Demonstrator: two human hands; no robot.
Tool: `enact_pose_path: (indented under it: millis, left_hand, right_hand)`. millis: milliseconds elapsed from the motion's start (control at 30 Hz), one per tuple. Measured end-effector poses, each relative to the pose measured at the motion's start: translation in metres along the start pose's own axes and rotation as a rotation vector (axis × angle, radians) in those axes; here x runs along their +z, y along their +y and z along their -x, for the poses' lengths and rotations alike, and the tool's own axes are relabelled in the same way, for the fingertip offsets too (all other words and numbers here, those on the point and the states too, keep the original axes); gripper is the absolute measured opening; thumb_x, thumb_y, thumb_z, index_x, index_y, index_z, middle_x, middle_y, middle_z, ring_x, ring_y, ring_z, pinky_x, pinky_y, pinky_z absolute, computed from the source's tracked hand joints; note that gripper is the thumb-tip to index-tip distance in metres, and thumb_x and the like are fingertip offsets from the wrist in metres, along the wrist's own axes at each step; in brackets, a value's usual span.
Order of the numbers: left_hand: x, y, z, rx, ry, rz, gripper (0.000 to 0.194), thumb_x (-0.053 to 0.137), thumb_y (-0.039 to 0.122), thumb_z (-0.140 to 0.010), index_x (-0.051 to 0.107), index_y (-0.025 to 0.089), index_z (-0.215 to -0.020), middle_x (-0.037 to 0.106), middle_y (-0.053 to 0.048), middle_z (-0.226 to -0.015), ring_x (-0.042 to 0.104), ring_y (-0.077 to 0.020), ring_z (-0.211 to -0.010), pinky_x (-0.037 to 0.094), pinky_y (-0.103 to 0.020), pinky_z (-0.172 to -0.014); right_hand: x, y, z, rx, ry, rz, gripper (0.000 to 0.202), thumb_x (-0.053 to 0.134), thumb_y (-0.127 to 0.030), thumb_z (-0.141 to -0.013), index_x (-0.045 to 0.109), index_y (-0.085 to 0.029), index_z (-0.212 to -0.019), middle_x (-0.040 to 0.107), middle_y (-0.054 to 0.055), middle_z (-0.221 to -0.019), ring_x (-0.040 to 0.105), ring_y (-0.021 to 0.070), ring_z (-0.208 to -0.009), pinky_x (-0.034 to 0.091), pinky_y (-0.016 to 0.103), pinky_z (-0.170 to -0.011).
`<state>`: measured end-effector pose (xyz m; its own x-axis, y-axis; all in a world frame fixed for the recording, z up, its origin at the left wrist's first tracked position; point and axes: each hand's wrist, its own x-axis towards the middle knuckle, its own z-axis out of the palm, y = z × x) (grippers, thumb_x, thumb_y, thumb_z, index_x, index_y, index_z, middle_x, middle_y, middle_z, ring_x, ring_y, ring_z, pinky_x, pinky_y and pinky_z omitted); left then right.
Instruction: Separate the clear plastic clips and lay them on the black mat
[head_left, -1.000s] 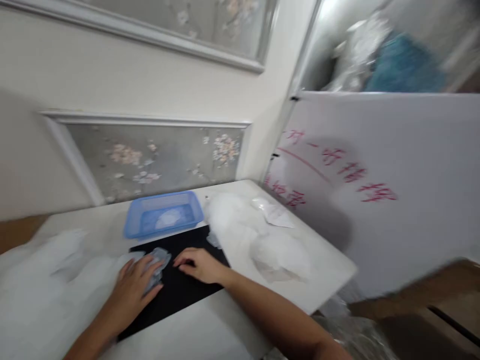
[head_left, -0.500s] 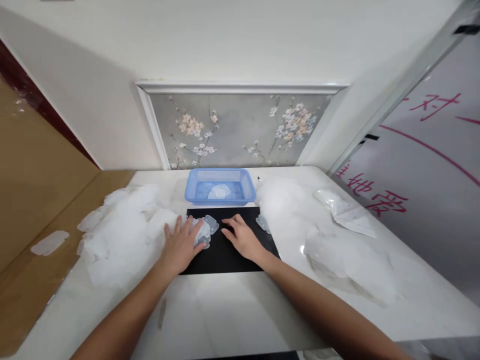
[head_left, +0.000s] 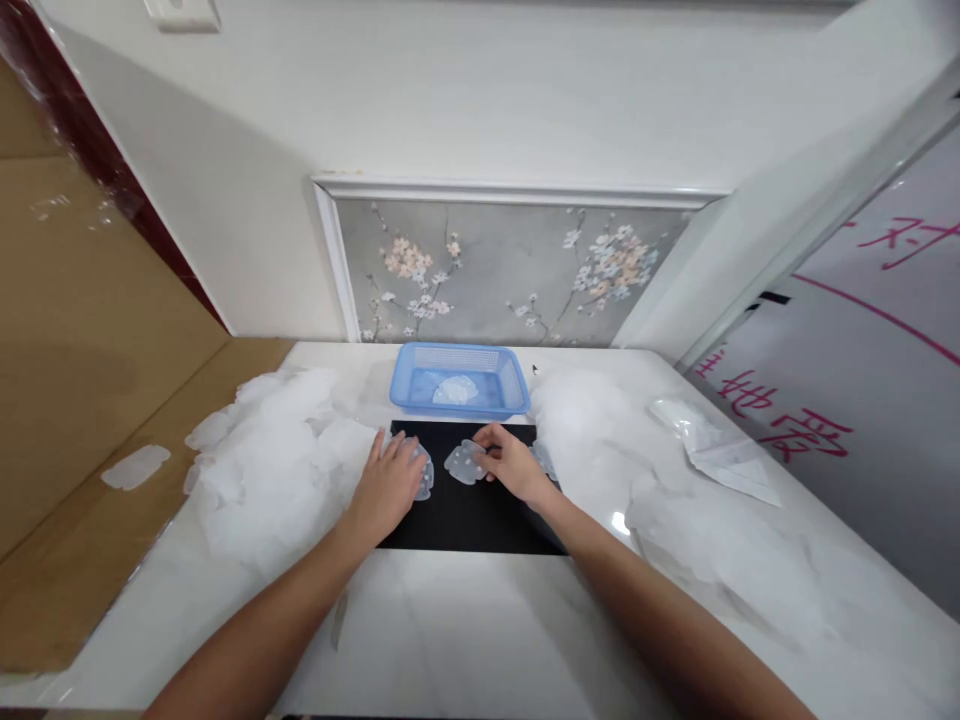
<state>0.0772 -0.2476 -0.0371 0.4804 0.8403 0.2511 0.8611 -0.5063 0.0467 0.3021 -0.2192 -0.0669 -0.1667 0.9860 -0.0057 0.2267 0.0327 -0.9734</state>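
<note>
My right hand [head_left: 517,468] pinches the right edge of a thin, translucent plastic piece [head_left: 464,463] with a scalloped outline and small dots. That piece is over the middle of a black mat [head_left: 472,525]. On the mat's left side, my left hand [head_left: 386,488] rests with its fingers stretched out over a few similar translucent pieces [head_left: 427,482], partly covering them. Another such piece [head_left: 543,460] shows at the mat's right edge, partly behind my right hand.
Behind the mat stands a blue basket [head_left: 459,411] with translucent pieces [head_left: 455,390] inside. Heaps of whitish pieces lie left [head_left: 262,480] and right [head_left: 589,440]. A clear plastic bag [head_left: 720,455] lies farther right. One loose piece [head_left: 136,467] sits on the cardboard [head_left: 45,570].
My right hand has gone from empty, with fingers apart, to pinching a translucent piece at the mat's middle. My left hand stays over the left pieces. The camera view has shifted slightly.
</note>
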Motion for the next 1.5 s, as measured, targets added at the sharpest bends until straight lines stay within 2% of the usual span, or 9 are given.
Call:
enact_pose_path:
  millis: [100,333,500,600,733,900,1133,1267,1500]
  left_hand:
    - [0.0,-0.001,-0.004,-0.024,0.022,0.044,0.026,0.05,0.006,-0.087,0.067,0.019,-0.103,0.069,-0.011,-0.115,0.06,-0.0309,-0.12,0.041,-0.053,-0.109]
    - [-0.013,0.012,-0.006,0.066,0.415,0.366,0.02,0.049,0.023,-0.095,0.068,0.021,-0.091,0.07,-0.007,-0.109,0.062,-0.0208,-0.112,0.047,-0.041,-0.103]
    - [-0.011,0.017,-0.002,-0.11,0.055,0.85,0.019,0.049,0.03,-0.092,0.065,0.021,-0.087,0.069,-0.007,-0.109,0.065,-0.0156,-0.079,0.054,-0.03,-0.067]
    - [-0.008,0.01,-0.004,-0.177,-0.166,1.089,0.015,0.043,0.024,-0.089,0.056,0.02,-0.083,0.07,-0.006,-0.108,0.066,-0.0165,-0.086,0.053,-0.03,-0.074]
    - [-0.006,0.004,-0.005,-0.233,-0.203,1.178,0.015,0.05,0.027,-0.086,0.054,0.022,-0.099,0.066,-0.007,-0.111,0.065,-0.0192,-0.095,0.052,-0.032,-0.078]
    - [0.001,0.003,-0.006,-0.268,-0.207,1.279,0.061,0.058,0.028,-0.081,0.033,0.026,-0.136,0.04,-0.017,-0.149,0.065,-0.0229,-0.107,0.053,-0.033,-0.078]
    - [-0.003,0.0,-0.009,-0.348,-0.364,1.312,0.054,0.054,0.028,-0.083,0.037,0.023,-0.134,0.065,-0.006,-0.11,0.064,-0.0171,-0.085,0.047,-0.03,-0.076]
    - [-0.008,0.0,-0.012,-0.358,-0.406,1.392,0.059,0.057,0.03,-0.081,0.036,0.023,-0.136,0.065,-0.008,-0.115,0.064,-0.0185,-0.092,0.046,-0.031,-0.079]
    - [-0.01,-0.001,-0.012,-0.395,-0.44,1.463,0.07,0.056,0.019,-0.073,0.034,0.024,-0.139,0.062,-0.011,-0.128,0.064,-0.0196,-0.103,0.047,-0.032,-0.084]
  right_hand:
    - [-0.021,0.01,0.022,-0.036,-0.083,-0.043,0.028,0.06,-0.034,-0.076,0.057,-0.021,-0.1,0.068,0.004,-0.095,0.062,0.0143,-0.07,0.051,0.028,-0.06]
    - [-0.031,0.017,0.037,-0.063,-0.06,-0.112,0.034,0.058,-0.03,-0.08,0.052,-0.022,-0.112,0.07,0.006,-0.102,0.065,0.0171,-0.082,0.055,0.036,-0.077]
    - [-0.036,0.013,0.037,-0.096,-0.044,-0.013,0.022,0.052,-0.023,-0.079,0.06,-0.021,-0.1,0.069,0.004,-0.094,0.064,0.0169,-0.08,0.052,0.035,-0.079]
    - [-0.042,0.01,0.039,-0.088,-0.019,0.055,0.018,0.051,-0.023,-0.079,0.063,-0.021,-0.093,0.069,0.003,-0.09,0.062,0.0174,-0.078,0.05,0.035,-0.078]
    - [-0.045,0.007,0.04,-0.056,-0.015,0.066,0.018,0.05,-0.026,-0.081,0.064,-0.021,-0.092,0.067,0.001,-0.084,0.06,0.0168,-0.075,0.049,0.033,-0.074]
    - [-0.042,0.006,0.039,-0.038,-0.017,0.051,0.016,0.054,-0.032,-0.083,0.064,-0.021,-0.089,0.067,0.002,-0.083,0.061,0.0173,-0.077,0.049,0.032,-0.075]
    - [-0.053,0.006,0.039,-0.011,-0.146,-0.022,0.022,0.055,-0.028,-0.083,0.066,-0.022,-0.1,0.069,0.003,-0.09,0.063,0.0191,-0.083,0.049,0.035,-0.08]
    - [-0.06,-0.001,0.044,0.023,-0.252,-0.075,0.025,0.057,-0.032,-0.086,0.068,-0.024,-0.107,0.071,0.005,-0.111,0.065,0.0226,-0.099,0.048,0.04,-0.092]
    - [-0.059,0.002,0.045,0.071,-0.189,-0.183,0.027,0.061,-0.037,-0.085,0.071,-0.025,-0.107,0.07,0.004,-0.117,0.063,0.0249,-0.11,0.045,0.044,-0.102]
